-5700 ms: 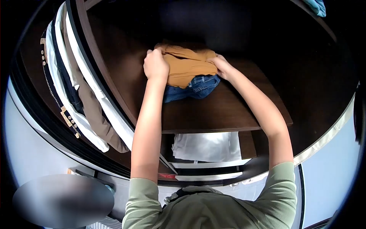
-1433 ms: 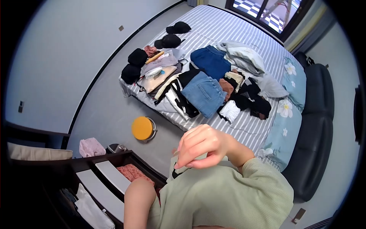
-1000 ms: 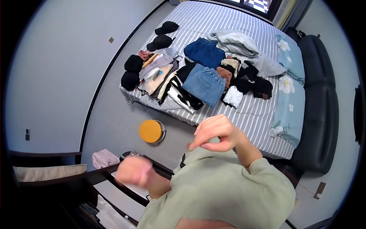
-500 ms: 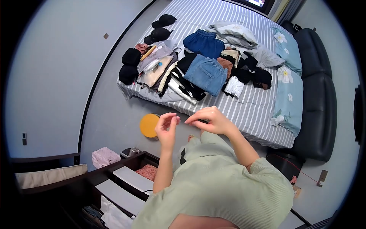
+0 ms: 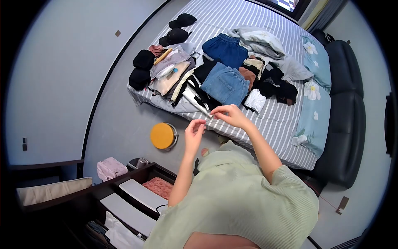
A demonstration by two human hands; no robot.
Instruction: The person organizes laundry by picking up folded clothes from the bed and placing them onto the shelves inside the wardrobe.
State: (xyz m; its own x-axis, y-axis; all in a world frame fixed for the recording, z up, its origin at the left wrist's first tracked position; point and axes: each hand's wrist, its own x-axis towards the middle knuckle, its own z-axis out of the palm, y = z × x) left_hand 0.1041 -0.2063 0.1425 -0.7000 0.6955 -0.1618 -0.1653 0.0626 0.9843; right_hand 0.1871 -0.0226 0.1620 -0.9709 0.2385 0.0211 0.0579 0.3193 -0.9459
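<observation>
Both of my hands are raised in front of me, near the front edge of the bed. My left hand [image 5: 195, 129] is half curled, its thumb and fingers apart with nothing between them. Slightly higher and to the right, my right hand [image 5: 230, 115] has its fingers loosely bent toward the left one; I see nothing in it. Just beyond the hands lie folded light-blue jeans [image 5: 226, 85] and a black-and-white garment [image 5: 195, 99]. Dark-blue denim [image 5: 226, 50] sits behind them, and a small white folded cloth [image 5: 255, 100] is to the right.
Several black caps [image 5: 176, 36] and stacked clothes in bags [image 5: 172, 68] occupy the left of the striped bed [image 5: 277, 128]. A yellow-topped stool [image 5: 162, 135] stands on the floor. Dark shelving [image 5: 110, 189] is at lower left, and blue floral pillows [image 5: 311, 116] lie against the black headboard [image 5: 342, 116].
My hands have moved up in the view toward the bed's edge, the right one more clearly. The view has shifted slightly. The clothes lie as before.
</observation>
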